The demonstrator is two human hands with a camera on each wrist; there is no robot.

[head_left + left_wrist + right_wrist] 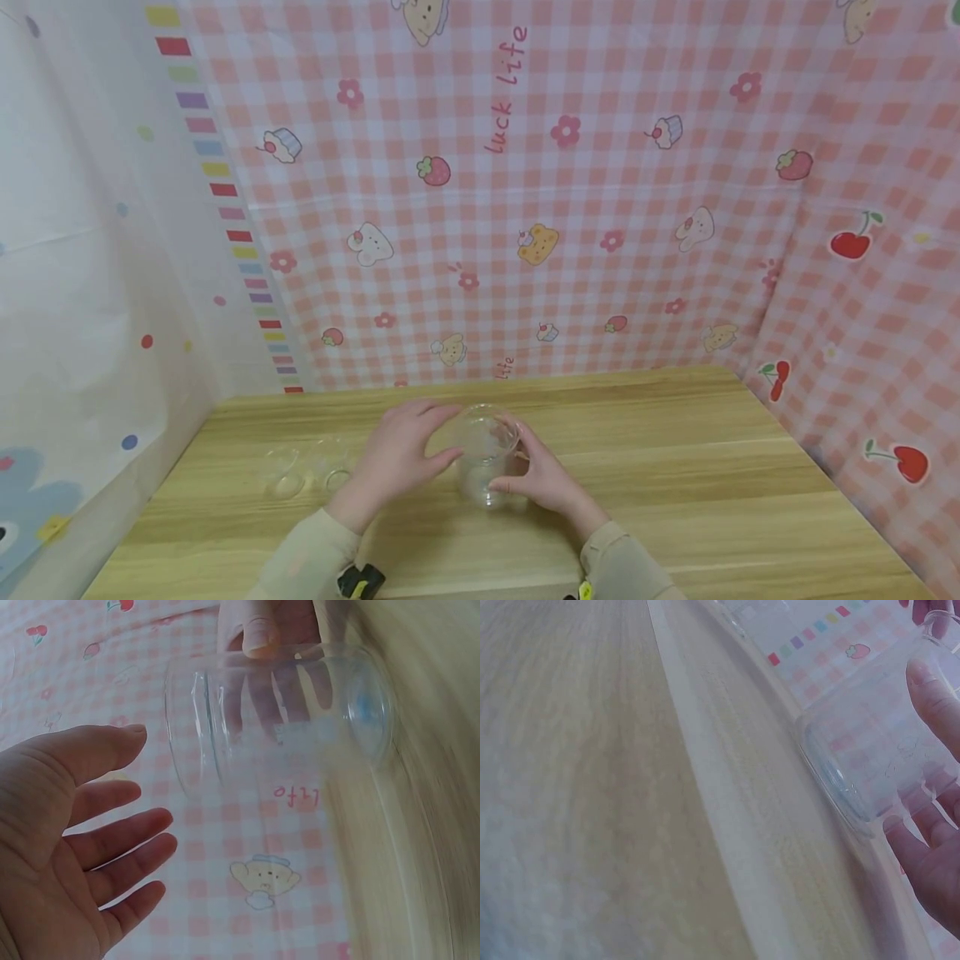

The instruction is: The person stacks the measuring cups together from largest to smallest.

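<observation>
While the left hand (401,450) is spread just beside it, we see the right hand (547,482) curl thumb and fingers round the clear jar (476,482), upright on or just over the wooden table (712,500). We judge it light, stiff, slippery and possibly fragile, best held round its middle. Only the left-wrist view plainly shows left hand and jar apart; only the head view shows whole the two clear vessels (287,487) farther left.
</observation>
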